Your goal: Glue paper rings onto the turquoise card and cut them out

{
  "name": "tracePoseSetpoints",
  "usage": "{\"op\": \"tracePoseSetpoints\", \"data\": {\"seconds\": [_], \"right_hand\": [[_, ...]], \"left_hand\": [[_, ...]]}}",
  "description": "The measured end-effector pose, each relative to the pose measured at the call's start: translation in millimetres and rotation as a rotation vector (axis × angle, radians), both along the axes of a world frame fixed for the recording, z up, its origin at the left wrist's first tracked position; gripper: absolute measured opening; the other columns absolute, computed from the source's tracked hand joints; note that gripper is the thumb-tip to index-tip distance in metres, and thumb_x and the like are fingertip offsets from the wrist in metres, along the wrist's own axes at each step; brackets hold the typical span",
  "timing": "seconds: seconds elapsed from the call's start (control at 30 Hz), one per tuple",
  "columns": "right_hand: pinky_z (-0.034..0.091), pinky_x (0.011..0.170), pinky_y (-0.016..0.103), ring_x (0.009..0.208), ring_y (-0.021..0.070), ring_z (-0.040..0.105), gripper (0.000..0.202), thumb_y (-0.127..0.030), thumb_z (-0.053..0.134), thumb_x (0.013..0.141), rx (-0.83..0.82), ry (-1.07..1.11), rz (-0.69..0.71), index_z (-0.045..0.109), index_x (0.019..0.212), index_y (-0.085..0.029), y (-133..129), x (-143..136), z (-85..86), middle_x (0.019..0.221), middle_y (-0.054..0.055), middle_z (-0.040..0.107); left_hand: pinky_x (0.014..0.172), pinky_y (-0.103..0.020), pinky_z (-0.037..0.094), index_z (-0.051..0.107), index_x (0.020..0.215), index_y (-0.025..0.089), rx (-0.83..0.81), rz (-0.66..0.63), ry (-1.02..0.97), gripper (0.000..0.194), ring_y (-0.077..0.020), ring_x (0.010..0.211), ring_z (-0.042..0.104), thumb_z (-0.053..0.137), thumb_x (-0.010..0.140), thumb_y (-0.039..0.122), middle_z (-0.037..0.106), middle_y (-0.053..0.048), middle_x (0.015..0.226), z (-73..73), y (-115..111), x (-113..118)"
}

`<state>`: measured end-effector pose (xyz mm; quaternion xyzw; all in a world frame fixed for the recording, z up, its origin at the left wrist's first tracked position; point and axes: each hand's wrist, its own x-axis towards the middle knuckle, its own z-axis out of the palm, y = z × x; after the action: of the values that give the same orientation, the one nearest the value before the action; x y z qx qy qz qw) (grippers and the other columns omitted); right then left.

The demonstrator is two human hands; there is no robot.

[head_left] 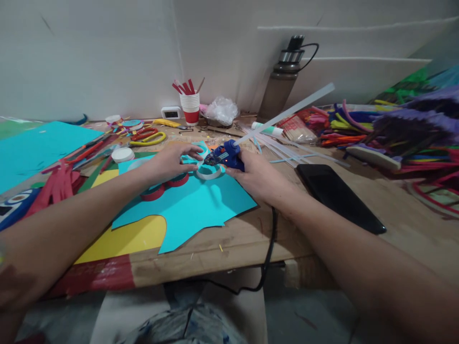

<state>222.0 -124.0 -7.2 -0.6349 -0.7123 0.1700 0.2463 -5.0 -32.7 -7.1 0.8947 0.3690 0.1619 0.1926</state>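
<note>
My right hand (pixel 256 174) is wrapped around a blue hot glue gun (pixel 229 154). A long translucent glue stick (pixel 287 113) sticks out of its back, and its nozzle points left. Across from the nozzle is my left hand (pixel 171 163), with thumb and fingers curved but apart; whether a fingertip touches anything is too small to tell. Below the nozzle a white paper ring (pixel 209 176) stands on a turquoise sheet (pixel 190 208) with cut edges. Two red rings (pixel 153 195) rest beside it, partly under my left hand.
A black phone (pixel 339 197) lies right of my right forearm. The gun's black cord (pixel 269 248) hangs over the table's front edge. Behind stand a paper cup (pixel 190 107) and a dark bottle (pixel 281 88). Scissors (pixel 148 138) and loose glue sticks (pixel 283 148) lie around; pipe cleaners (pixel 344 119) pile up right.
</note>
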Motion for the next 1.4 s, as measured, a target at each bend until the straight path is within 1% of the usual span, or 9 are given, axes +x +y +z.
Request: {"op": "tracePoseSetpoints", "data": {"seconds": [0.2,0.33,0.4,0.5,0.63,0.83,1.0,1.13,1.4], "right_hand": [[0.050,0.086,0.037,0.107,0.0297,0.066,0.033,-0.028,0.060,0.091,-0.013,-0.034,-0.020,0.062,0.121,-0.014,-0.1,-0.6,-1.4,0.118,0.017,0.070],[0.050,0.087,0.037,0.108,0.0282,0.066,0.030,-0.026,0.060,0.091,0.017,-0.021,0.013,0.062,0.119,-0.017,1.1,-1.3,-4.1,0.118,0.014,0.071],[0.051,0.088,0.039,0.107,0.0283,0.067,0.032,-0.026,0.060,0.091,0.017,-0.005,0.013,0.062,0.121,-0.018,1.4,-2.0,-4.7,0.120,0.015,0.071],[0.051,0.087,0.041,0.106,0.0301,0.067,0.035,-0.027,0.059,0.091,-0.005,-0.001,0.003,0.061,0.124,-0.015,1.0,-3.2,-4.1,0.119,0.018,0.070],[0.050,0.090,0.041,0.110,0.0303,0.066,0.036,-0.024,0.060,0.091,0.005,0.021,0.006,0.061,0.125,-0.014,0.2,-4.2,-2.8,0.121,0.019,0.070],[0.050,0.090,0.040,0.109,0.0298,0.066,0.030,-0.025,0.062,0.091,0.007,0.013,0.006,0.063,0.117,-0.012,2.5,-3.9,-3.2,0.122,0.019,0.069],[0.050,0.087,0.038,0.106,0.0288,0.066,0.028,-0.028,0.061,0.092,0.003,0.011,-0.002,0.063,0.115,-0.012,3.8,-3.3,-3.8,0.119,0.019,0.070],[0.051,0.084,0.037,0.104,0.0285,0.067,0.026,-0.028,0.061,0.093,-0.005,0.007,-0.023,0.064,0.114,-0.013,4.9,-2.7,-5.2,0.118,0.017,0.071],[0.049,0.089,0.037,0.110,0.0291,0.065,0.029,-0.027,0.063,0.092,-0.009,0.028,-0.015,0.062,0.119,-0.014,6.5,-0.2,-3.2,0.121,0.017,0.070]], "left_hand": [[0.101,-0.043,0.049,0.066,0.123,0.027,-0.019,0.033,0.000,0.040,-0.0254,0.111,0.067,0.066,0.083,0.031,0.075,-0.004,0.117,1.9,-3.8,2.1],[0.100,-0.040,0.049,0.065,0.123,0.023,-0.027,0.014,-0.014,0.041,-0.0240,0.109,0.068,0.067,0.082,0.027,0.075,-0.006,0.117,1.2,-3.7,0.8],[0.100,-0.040,0.048,0.064,0.124,0.020,-0.026,0.008,-0.011,0.043,-0.0241,0.110,0.068,0.067,0.083,0.027,0.074,-0.008,0.118,-0.3,-2.3,-0.9],[0.100,-0.041,0.048,0.062,0.127,0.018,-0.030,0.000,-0.009,0.045,-0.0244,0.112,0.067,0.066,0.084,0.030,0.073,-0.010,0.122,-2.2,-0.4,-3.2],[0.100,-0.041,0.049,0.061,0.127,0.020,-0.053,-0.010,-0.017,0.045,-0.0241,0.112,0.067,0.065,0.084,0.032,0.073,-0.009,0.122,-2.8,-0.1,-4.0],[0.099,-0.040,0.049,0.063,0.124,0.025,-0.022,-0.002,-0.007,0.040,-0.0238,0.111,0.067,0.065,0.085,0.032,0.074,-0.006,0.120,-2.2,-0.7,-2.5],[0.098,-0.040,0.049,0.062,0.124,0.021,-0.026,-0.005,0.000,0.042,-0.0246,0.110,0.067,0.065,0.084,0.033,0.074,-0.008,0.120,0.1,-1.4,-0.9],[0.097,-0.039,0.050,0.062,0.125,0.021,-0.060,0.035,0.016,0.043,-0.0245,0.109,0.068,0.065,0.084,0.032,0.073,-0.006,0.121,2.0,-2.9,-0.6],[0.096,-0.041,0.051,0.063,0.127,0.022,-0.025,-0.011,-0.025,0.044,-0.0251,0.107,0.068,0.065,0.084,0.033,0.074,-0.007,0.119,-7.7,5.0,-4.2]]}}
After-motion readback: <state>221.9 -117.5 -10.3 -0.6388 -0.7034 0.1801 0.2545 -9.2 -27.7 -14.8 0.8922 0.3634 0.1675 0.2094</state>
